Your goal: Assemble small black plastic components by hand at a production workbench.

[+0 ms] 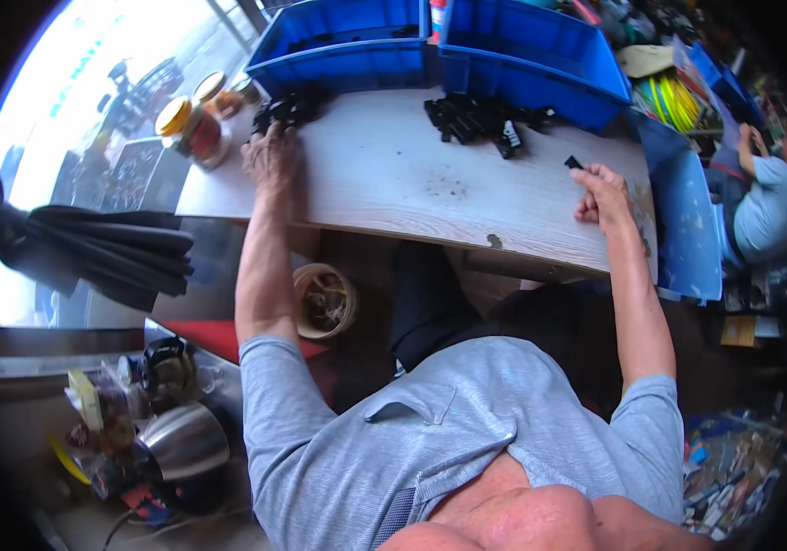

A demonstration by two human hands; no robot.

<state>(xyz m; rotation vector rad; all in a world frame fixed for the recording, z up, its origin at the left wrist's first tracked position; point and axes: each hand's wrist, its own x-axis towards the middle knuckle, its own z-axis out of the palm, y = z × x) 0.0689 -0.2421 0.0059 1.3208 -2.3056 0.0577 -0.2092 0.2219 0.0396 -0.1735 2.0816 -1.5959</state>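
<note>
Right hand [605, 195]: grip pinching 1 black part [572, 163]; slip risk, fingertip hold. Left hand [269, 163], at black pile [292, 108]: cannot tell.

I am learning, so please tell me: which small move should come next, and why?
Probably the left hand should pick one part from the left black pile: it is at that pile's edge, and the right hand holds a small black piece.
</note>
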